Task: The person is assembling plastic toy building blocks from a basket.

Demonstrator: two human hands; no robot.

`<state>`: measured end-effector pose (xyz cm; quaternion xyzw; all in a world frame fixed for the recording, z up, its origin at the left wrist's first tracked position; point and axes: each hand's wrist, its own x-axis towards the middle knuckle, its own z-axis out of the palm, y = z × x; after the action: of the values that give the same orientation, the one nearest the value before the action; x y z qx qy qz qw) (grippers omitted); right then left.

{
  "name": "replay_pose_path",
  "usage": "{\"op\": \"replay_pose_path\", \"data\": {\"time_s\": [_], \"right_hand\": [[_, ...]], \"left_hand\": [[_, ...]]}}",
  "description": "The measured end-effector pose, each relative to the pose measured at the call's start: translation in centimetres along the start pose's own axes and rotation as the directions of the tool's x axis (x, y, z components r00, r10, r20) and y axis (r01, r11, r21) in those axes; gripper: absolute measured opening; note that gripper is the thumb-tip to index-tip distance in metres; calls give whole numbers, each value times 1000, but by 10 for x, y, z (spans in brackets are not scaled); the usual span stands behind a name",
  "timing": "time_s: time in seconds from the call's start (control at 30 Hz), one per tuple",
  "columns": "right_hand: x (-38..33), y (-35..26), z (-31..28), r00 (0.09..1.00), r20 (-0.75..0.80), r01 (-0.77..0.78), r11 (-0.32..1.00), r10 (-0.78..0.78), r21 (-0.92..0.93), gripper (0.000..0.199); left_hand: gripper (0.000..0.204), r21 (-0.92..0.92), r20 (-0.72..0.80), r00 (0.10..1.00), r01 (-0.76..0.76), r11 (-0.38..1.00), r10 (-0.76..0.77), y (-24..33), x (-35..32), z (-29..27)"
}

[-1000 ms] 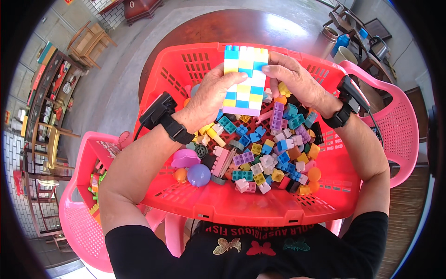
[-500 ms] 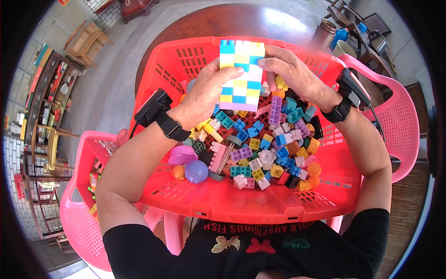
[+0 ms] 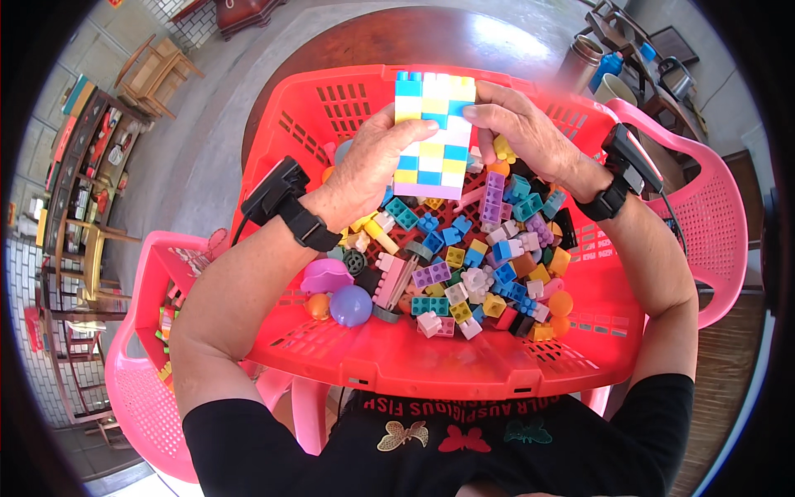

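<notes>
A flat wall of toy building bricks [image 3: 431, 153], in white, yellow and blue rows over a lilac base strip, stands upright above the far part of the red basket. My left hand [image 3: 373, 157] grips its left edge, thumb laid across the front. At the upper right edge, my right hand [image 3: 517, 124] pinches the wall, with its thumb on the front face and its other fingers partly hidden behind. A small yellow piece [image 3: 503, 149] shows just under my right fingers; I cannot tell whether they hold it. Loose bricks [image 3: 451, 277] of many colours lie below both hands.
The red basket [image 3: 431, 364] has raised, slotted walls. Inside are a purple ball [image 3: 350, 306] and orange balls. Pink plastic chairs [image 3: 712, 215] flank it, and a brown round table [image 3: 364, 37] lies beyond. A metal flask [image 3: 582, 56] stands at the far right.
The brick wall and both hands have shifted very slightly to the right. Both hands keep the same grip on it.
</notes>
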<state>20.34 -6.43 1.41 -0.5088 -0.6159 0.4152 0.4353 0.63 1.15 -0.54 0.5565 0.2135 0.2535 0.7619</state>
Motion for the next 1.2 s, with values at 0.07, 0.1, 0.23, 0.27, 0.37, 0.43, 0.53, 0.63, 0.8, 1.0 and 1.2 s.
{"op": "replay_pose_path", "data": {"time_s": [0.07,0.1,0.23,0.27,0.37,0.43,0.53,0.63,0.8,1.0,1.2], "right_hand": [[-1,-4,0,1000,5,-1,1000,1,-6,35],[-2,-8,0,1000,8,-27,1000,27,14,35],[-5,-13,7,995,17,-103,989,102,104,39],[-5,-10,7,995,14,-98,990,97,102,39],[-4,0,7,989,84,-131,986,122,107,44],[-3,2,8,988,89,-134,988,128,71,42],[-3,0,16,986,111,-130,989,123,64,38],[-4,4,19,985,108,-145,987,137,69,32],[-3,10,19,984,108,-146,987,139,63,25],[-3,-1,17,979,158,-134,991,130,17,31],[-1,8,16,984,161,-91,992,76,88,35]], "left_hand": [[34,3,-11,1000,2,1000,-2,0,0,0],[34,3,-11,1000,-5,1000,5,0,0,0],[31,-26,-27,998,-65,998,64,3,4,-5],[31,-23,-24,997,-69,997,69,6,5,-5],[30,-60,-62,996,-71,996,68,14,4,-4],[29,-77,-56,995,-82,994,77,15,4,-5],[29,-72,-73,994,-82,994,77,16,2,-7],[29,-56,-63,992,-112,992,108,13,4,-6],[29,-62,-51,993,-112,992,109,10,5,-6],[29,-56,-45,995,-91,994,89,10,6,-7],[29,-32,-25,996,-81,996,80,10,5,-6]]}}
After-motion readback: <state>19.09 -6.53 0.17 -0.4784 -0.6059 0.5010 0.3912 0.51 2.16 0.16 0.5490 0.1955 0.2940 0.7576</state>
